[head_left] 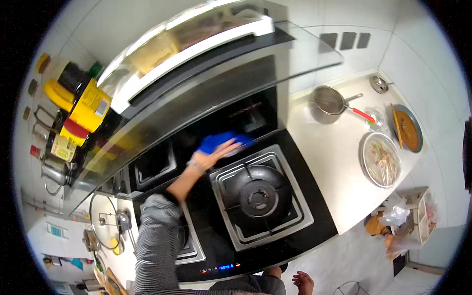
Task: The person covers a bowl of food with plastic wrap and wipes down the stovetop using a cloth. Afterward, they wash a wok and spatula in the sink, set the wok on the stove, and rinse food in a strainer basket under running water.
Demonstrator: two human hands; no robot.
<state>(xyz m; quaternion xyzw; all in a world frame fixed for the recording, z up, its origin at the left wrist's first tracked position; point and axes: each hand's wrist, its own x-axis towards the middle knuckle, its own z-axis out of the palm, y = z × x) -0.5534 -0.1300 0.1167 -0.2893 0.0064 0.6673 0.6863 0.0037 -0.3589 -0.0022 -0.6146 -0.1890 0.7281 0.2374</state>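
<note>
My left hand [211, 156] reaches across the black glass cooktop [209, 231], its fingers laid over a blue cloth [216, 141] and pressing it. The cloth is smeared by motion and lies at the back of the cooktop, by the dark panel behind it. Just in front of this hand is the right burner [258, 197], with its round black cap and square metal drip tray. Low in the view hangs my right hand [303, 283], away from the counter, fingers loosely bent and apart, with nothing seen in it. A grey sleeve covers my left forearm.
A glass range-hood panel [314, 66] juts out above the cooktop. On the right counter stand a saucepan [327, 104], a film-covered bowl [380, 160] and a bowl of brown sauce [409, 129] with chopsticks. Bottles [91, 105] and a glass lid [104, 221] are at left.
</note>
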